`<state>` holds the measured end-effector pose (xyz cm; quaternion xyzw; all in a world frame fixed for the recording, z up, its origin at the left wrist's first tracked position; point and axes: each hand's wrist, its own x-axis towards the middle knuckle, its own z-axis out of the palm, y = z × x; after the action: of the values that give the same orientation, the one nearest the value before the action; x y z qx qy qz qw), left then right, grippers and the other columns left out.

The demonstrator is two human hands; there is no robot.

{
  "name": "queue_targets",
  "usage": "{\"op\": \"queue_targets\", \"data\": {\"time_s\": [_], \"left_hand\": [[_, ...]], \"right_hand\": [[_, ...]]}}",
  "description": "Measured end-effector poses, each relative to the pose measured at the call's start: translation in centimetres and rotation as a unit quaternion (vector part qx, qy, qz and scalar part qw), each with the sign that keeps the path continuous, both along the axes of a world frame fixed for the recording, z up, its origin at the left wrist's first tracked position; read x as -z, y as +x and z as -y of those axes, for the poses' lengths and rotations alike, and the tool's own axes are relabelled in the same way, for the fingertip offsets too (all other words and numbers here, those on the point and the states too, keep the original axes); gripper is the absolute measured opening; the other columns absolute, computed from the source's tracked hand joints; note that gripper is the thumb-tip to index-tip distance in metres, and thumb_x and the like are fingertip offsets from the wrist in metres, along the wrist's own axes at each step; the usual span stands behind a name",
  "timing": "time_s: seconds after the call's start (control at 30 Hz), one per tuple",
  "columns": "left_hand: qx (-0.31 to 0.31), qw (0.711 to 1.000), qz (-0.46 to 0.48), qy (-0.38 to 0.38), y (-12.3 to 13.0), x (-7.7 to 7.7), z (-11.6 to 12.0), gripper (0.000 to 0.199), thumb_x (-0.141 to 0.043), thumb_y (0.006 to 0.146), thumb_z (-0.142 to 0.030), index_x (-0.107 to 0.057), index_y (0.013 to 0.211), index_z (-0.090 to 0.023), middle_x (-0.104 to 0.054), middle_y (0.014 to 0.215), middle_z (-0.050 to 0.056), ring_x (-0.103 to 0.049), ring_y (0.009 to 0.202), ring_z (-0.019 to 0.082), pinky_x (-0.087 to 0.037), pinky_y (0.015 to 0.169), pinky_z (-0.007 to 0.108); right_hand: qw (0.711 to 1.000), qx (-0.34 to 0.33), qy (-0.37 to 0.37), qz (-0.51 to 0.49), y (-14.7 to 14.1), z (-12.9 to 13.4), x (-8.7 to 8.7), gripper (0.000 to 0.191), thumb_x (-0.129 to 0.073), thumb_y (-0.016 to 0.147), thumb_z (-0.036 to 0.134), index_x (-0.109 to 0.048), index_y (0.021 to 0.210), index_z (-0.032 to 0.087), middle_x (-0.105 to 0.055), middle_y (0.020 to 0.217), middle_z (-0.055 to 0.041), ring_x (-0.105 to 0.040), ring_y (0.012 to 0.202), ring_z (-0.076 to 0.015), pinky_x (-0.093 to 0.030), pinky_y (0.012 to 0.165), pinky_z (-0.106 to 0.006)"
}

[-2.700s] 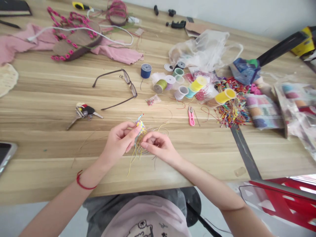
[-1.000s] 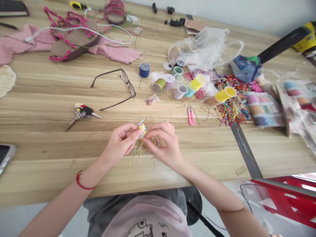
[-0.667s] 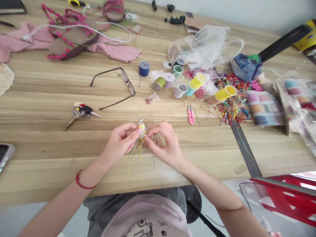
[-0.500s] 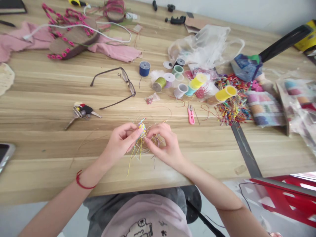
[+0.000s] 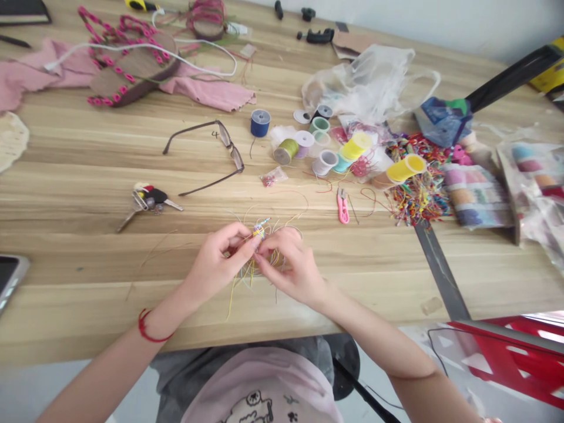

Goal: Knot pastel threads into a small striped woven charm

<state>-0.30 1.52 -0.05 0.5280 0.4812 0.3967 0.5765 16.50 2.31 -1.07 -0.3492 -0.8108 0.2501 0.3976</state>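
Between thumb and fingers, my left hand [image 5: 224,252] pinches a small knotted cord piece [image 5: 259,231] in yellow, blue and purple. Close beside it, my right hand [image 5: 293,261] is closed in a pinch at the lower side of the piece, on what looks like one of its thin cords. Loose yellow and pale cords [image 5: 251,273] hang below and fan out behind the fingers. My fingertips partly hide the knotted piece.
Pink thread snips [image 5: 342,207] lie beyond my right hand, near several thread spools [image 5: 325,163]. Glasses [image 5: 229,147] and a bunch of keys [image 5: 150,200] lie left. Tangled colourful cords [image 5: 418,197] and a plastic bag [image 5: 370,76] are at the right. A phone [image 5: 11,276] sits far left.
The knotted piece has tilted and sunk slightly, its tip now pointing more to the right. My right fingers have moved in closer to my left thumb.
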Motion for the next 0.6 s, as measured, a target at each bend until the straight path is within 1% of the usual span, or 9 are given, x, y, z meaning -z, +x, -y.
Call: {"op": "queue_targets", "data": {"time_s": [0.17, 0.27, 0.43, 0.6], "left_hand": [[0.001, 0.999, 0.033, -0.012, 0.2, -0.52, -0.23, 0.017, -0.06, 0.086, -0.028, -0.057, 0.073, -0.017, -0.04, 0.044, -0.011, -0.032, 0.037, 0.003, -0.025, 0.036, 0.014], [-0.001, 0.998, 0.05, -0.034, 0.2, -0.63, -0.27, 0.019, -0.061, 0.085, -0.03, -0.056, 0.073, -0.017, -0.04, 0.043, -0.011, -0.03, 0.036, 0.003, -0.024, 0.035, 0.013], [-0.007, 0.997, 0.055, -0.061, 0.04, -0.68, -0.11, 0.021, -0.063, 0.084, -0.034, -0.057, 0.074, -0.017, -0.039, 0.042, -0.011, -0.03, 0.035, 0.003, -0.024, 0.034, 0.013], [-0.008, 0.997, 0.056, -0.061, 0.09, -0.62, -0.12, 0.022, -0.063, 0.084, -0.034, -0.057, 0.073, -0.017, -0.04, 0.042, -0.01, -0.031, 0.035, 0.003, -0.025, 0.035, 0.013]], "right_hand": [[1.0, 0.006, -0.008, 0.001, 0.0, 0.07, -0.17, 0.01, -0.059, 0.089, 0.017, -0.053, 0.083, 0.022, -0.062, 0.07, 0.0026, -0.059, 0.068, -0.0133, -0.044, 0.073, -0.032], [0.999, 0.009, -0.029, -0.016, 0.12, 0.06, -0.31, 0.01, -0.06, 0.088, 0.016, -0.054, 0.083, 0.022, -0.063, 0.072, 0.0024, -0.06, 0.069, -0.0131, -0.044, 0.074, -0.032], [0.996, 0.03, -0.069, -0.046, 0.37, -0.03, -0.58, 0.009, -0.062, 0.086, 0.015, -0.056, 0.083, 0.021, -0.064, 0.075, 0.0009, -0.06, 0.072, -0.0133, -0.046, 0.073, -0.03], [0.995, 0.022, -0.085, -0.048, 0.34, 0.02, -0.68, 0.008, -0.063, 0.087, 0.016, -0.057, 0.083, 0.021, -0.064, 0.075, 0.001, -0.06, 0.072, -0.0131, -0.046, 0.072, -0.03]]}}
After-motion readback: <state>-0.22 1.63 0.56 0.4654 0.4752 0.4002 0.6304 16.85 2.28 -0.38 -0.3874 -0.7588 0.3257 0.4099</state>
